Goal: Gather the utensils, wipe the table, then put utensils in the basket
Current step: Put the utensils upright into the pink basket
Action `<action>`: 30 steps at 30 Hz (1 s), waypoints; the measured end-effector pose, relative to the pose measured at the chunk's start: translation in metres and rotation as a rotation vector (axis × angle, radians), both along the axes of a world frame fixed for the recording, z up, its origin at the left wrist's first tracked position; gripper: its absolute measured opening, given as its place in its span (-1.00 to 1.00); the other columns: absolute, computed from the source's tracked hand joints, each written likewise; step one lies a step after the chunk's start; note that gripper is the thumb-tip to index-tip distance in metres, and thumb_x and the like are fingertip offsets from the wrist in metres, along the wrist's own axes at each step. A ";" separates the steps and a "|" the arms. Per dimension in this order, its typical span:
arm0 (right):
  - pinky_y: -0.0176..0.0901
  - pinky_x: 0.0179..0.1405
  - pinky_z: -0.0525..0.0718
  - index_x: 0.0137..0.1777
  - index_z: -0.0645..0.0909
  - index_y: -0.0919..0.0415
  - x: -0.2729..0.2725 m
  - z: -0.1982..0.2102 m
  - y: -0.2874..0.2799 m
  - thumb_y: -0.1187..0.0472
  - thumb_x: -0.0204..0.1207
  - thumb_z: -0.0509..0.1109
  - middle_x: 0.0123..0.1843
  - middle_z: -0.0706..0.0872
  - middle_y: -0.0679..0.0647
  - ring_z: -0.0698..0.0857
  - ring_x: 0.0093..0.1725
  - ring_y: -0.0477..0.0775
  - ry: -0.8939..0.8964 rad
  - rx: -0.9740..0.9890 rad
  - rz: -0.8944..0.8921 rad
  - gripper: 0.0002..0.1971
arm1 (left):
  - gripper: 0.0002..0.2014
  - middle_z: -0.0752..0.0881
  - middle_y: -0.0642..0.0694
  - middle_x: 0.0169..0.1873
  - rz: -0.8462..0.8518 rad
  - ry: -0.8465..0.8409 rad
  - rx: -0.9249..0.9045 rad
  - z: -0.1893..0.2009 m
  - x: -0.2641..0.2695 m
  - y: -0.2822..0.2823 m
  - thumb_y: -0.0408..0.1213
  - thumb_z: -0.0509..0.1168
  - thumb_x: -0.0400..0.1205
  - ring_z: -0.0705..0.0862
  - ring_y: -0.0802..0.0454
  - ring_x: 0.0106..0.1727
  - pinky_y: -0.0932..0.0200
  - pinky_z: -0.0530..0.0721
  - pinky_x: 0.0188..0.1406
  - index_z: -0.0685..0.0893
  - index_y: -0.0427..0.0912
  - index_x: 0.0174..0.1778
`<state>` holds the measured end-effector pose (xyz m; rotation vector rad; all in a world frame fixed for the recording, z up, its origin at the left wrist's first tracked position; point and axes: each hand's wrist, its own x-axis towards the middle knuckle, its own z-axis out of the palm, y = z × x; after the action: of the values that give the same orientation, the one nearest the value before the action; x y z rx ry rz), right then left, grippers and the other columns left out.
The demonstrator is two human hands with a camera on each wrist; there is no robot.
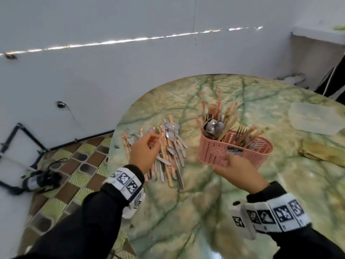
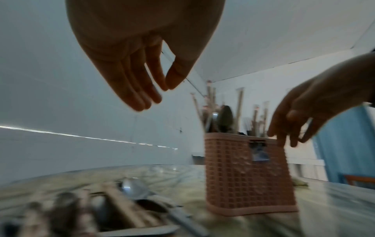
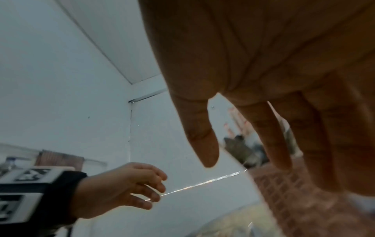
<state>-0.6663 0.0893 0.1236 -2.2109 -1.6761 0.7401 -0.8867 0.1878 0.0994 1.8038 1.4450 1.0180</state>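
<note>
A pile of spoons, forks and red-tipped chopsticks (image 1: 169,152) lies on the green marbled table (image 1: 186,212), left of a pink basket (image 1: 214,152). The basket (image 2: 247,176) stands upright and holds spoons, forks and chopsticks. My left hand (image 1: 155,141) hovers just above the pile's left side. In the left wrist view that hand (image 2: 160,94) has straight fingers, the thumb lies near the index finger, and it holds nothing. My right hand (image 1: 230,157) touches the basket's near wall at the rim, and its fingers (image 2: 282,139) hang straight over the pink mesh (image 3: 294,200).
A clear plastic container (image 1: 313,118) and a yellowish cloth (image 1: 321,152) lie at the table's right side. The round table's edge curves just left of the pile. Below it are a tiled floor and black gear (image 1: 37,180). A white wall stands behind.
</note>
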 end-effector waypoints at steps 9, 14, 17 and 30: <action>-0.08 0.12 0.61 0.25 0.54 0.35 -0.102 -0.066 0.095 -0.02 0.50 0.39 0.20 0.66 0.24 0.65 0.20 0.22 0.103 -0.299 -0.136 -0.52 | -0.23 0.49 -0.39 0.40 0.019 0.548 -0.645 -0.058 -0.067 0.075 0.18 0.25 0.56 0.50 -0.27 0.40 0.00 0.47 0.38 0.40 -0.46 0.42; -0.02 0.36 0.50 0.27 0.53 0.34 -0.121 -0.082 0.126 -0.15 0.44 0.41 0.28 0.61 0.22 0.54 0.32 0.23 -0.082 -0.360 -0.172 -0.40 | -0.18 0.53 -0.32 0.36 0.080 0.583 -0.659 -0.085 -0.061 0.097 0.26 0.37 0.40 0.53 -0.28 0.34 -0.02 0.55 0.33 0.51 -0.36 0.36; -0.06 0.33 0.53 0.30 0.49 0.35 -0.127 -0.091 0.135 -0.06 0.42 0.46 0.31 0.60 0.22 0.58 0.30 0.20 -0.093 -0.337 -0.195 -0.41 | -0.46 0.71 -0.24 0.10 0.115 0.519 -0.652 -0.087 -0.057 0.104 -0.01 0.52 0.39 0.70 -0.17 0.09 0.10 0.68 0.08 0.66 -0.36 0.11; -0.10 -0.02 0.63 0.17 0.48 0.37 -0.127 -0.114 0.151 0.26 0.43 0.39 0.25 0.62 0.29 0.66 0.15 0.26 0.024 -0.210 -0.357 -0.65 | -0.52 0.68 -0.29 0.16 0.091 0.363 -0.679 -0.089 -0.063 0.113 -0.35 0.49 0.39 0.68 -0.20 0.16 0.10 0.66 0.06 0.58 -0.41 0.20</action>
<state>-0.7929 0.2400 0.0093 -2.5361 -1.1863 0.8720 -0.9501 0.3013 0.0101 1.4564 1.8175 0.1731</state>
